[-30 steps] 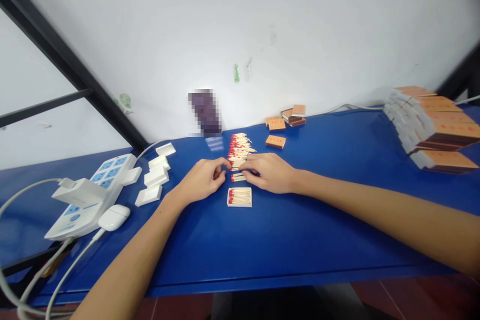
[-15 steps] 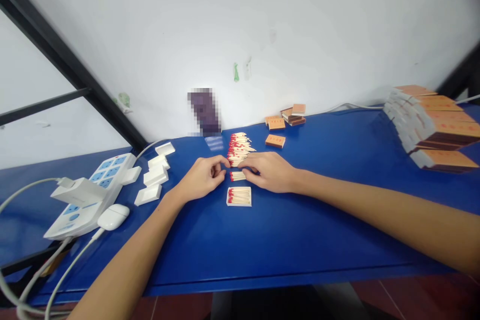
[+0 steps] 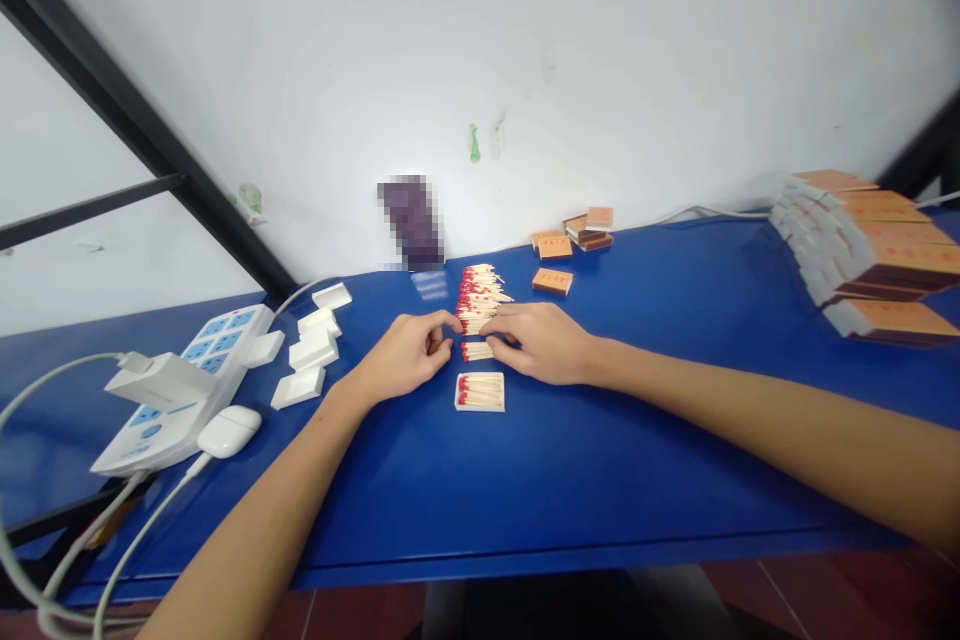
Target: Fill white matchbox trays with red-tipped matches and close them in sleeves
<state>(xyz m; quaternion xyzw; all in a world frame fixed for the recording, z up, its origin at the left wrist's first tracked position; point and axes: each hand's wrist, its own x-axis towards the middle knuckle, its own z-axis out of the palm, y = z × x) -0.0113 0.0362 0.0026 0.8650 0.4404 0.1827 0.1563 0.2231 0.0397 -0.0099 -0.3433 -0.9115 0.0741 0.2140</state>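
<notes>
Both bare hands meet at the loose pile of matches (image 3: 480,298), which lies near the middle of the table (image 3: 615,480), toward its back edge. The left hand (image 3: 405,355) is loosely curled, thumb and forefinger somewhat parted with nothing visible between them; its forefinger reaches the red heads at the pile's near end. The right hand (image 3: 544,345) is bent inward at the opposite, bare ends of the sticks, its thumb by a short row of matches (image 3: 475,351) and its fingers at the pile; whether it grips any stick cannot be told. The step in hand appears to be parting a few matches from the pile and evening their ends; the next move would call for light, level pressure from both sides, so that the sticks stay parallel. Just nearer the front edge, a white tray (image 3: 481,408) holds matches with heads to the left. Farther out, white trays (image 3: 313,350) stand in a line toward the left edge, beside a power strip (image 3: 116,463); orange matchboxes (image 3: 553,281) lie toward the back edge, and a large stack of matchboxes (image 3: 900,245) occupies the back right corner.
</notes>
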